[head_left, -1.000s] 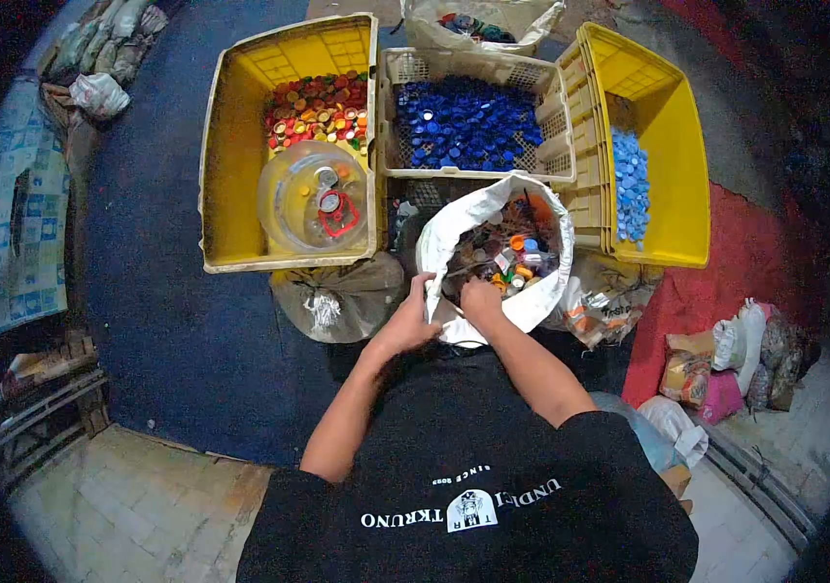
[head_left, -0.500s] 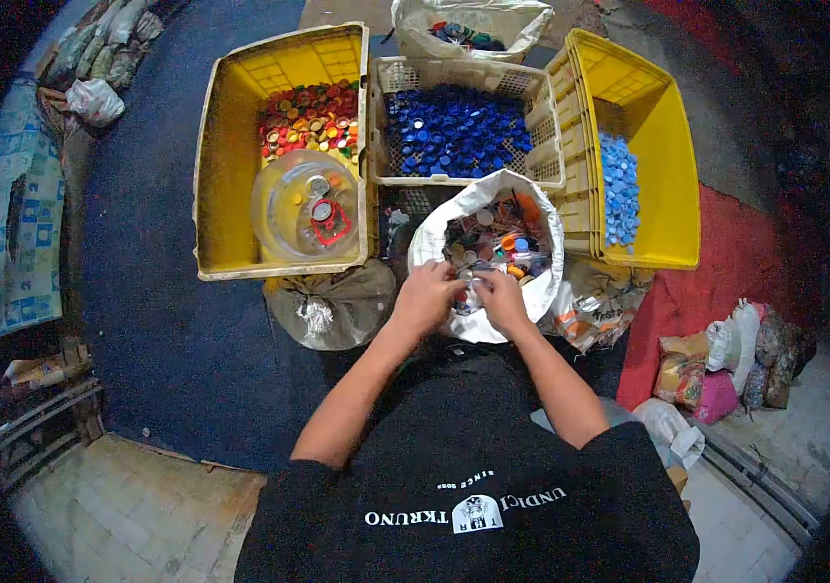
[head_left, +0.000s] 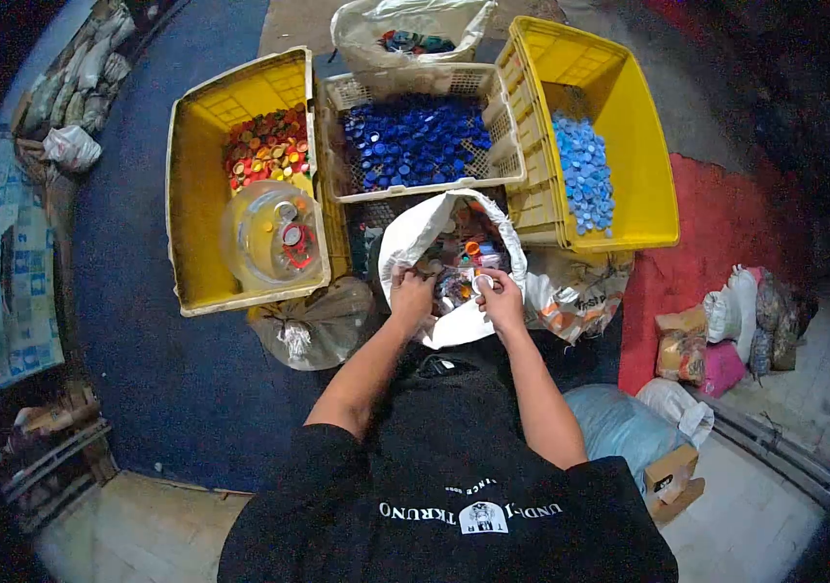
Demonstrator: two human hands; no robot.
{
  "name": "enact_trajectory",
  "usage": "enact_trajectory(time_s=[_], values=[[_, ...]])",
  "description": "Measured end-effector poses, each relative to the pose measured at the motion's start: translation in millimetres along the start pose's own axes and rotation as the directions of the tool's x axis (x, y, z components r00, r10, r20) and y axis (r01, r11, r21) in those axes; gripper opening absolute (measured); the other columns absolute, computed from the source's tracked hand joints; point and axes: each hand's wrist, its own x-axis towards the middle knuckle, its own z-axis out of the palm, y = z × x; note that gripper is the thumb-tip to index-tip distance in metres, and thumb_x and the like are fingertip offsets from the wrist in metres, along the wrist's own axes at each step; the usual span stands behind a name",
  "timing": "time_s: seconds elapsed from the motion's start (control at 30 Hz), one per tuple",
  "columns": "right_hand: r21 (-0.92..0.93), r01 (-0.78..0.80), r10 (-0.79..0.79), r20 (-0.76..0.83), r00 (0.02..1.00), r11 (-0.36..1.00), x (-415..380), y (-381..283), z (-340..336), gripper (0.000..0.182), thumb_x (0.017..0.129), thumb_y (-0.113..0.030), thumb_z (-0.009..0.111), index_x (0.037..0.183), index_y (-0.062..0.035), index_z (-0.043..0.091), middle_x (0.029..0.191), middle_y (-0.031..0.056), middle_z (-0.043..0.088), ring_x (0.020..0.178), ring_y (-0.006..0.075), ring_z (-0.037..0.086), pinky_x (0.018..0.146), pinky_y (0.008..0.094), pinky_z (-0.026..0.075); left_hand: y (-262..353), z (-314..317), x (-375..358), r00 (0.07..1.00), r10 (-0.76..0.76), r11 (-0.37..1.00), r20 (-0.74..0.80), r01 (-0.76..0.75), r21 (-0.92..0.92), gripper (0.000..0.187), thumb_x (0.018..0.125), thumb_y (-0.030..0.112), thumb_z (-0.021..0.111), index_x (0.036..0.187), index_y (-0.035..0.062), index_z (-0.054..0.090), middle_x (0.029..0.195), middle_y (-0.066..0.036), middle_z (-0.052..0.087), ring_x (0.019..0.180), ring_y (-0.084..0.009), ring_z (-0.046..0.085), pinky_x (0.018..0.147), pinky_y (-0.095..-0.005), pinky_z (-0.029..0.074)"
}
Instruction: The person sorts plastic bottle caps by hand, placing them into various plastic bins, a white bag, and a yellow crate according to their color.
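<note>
A white sack (head_left: 405,231) stands with its mouth rolled back, holding mixed bottle caps (head_left: 454,282) in several colours. My right hand (head_left: 501,303) is closed on a white bottle cap (head_left: 482,283), pinched between thumb and fingers over the sack's right side. At the left inner side of the sack, my left hand (head_left: 412,295) reaches down to the caps. Its fingers look apart, though the tips are partly hidden, and I see nothing held in them.
Left, a yellow crate (head_left: 191,194) holds red and yellow caps (head_left: 269,146) and a round clear container (head_left: 264,233). Dark blue caps (head_left: 415,141) fill a white crate (head_left: 422,189) ahead. A yellow crate (head_left: 634,146) with light blue caps (head_left: 582,175) stands right. Tied sacks (head_left: 313,325) sit below.
My hands have moved apart from each other, and the white cap now shows in my right hand. The camera view has shifted, so the crates and sack appear farther left.
</note>
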Motion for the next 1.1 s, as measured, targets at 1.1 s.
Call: enact_trajectory(time_s=[1.1], values=[[-0.939, 0.302, -0.155, 0.278, 0.948, 0.165, 18.7, 18.2, 19.4, 0.036, 0.076, -0.039, 0.067, 0.098, -0.0097, 0.065, 0.113, 0.0109, 0.056, 0.081, 0.0302, 0.065, 0.07, 0.0455, 0.052, 3.7, -35.0, -18.3, 0.977, -0.091, 0.995, 0.194, 0.096, -0.016, 0.03, 0.08, 0.029, 0.053, 0.087, 0.0074, 0.072, 0.102, -0.01, 0.06, 0.103, -0.0249, 0.049, 0.094, -0.0409, 0.034]])
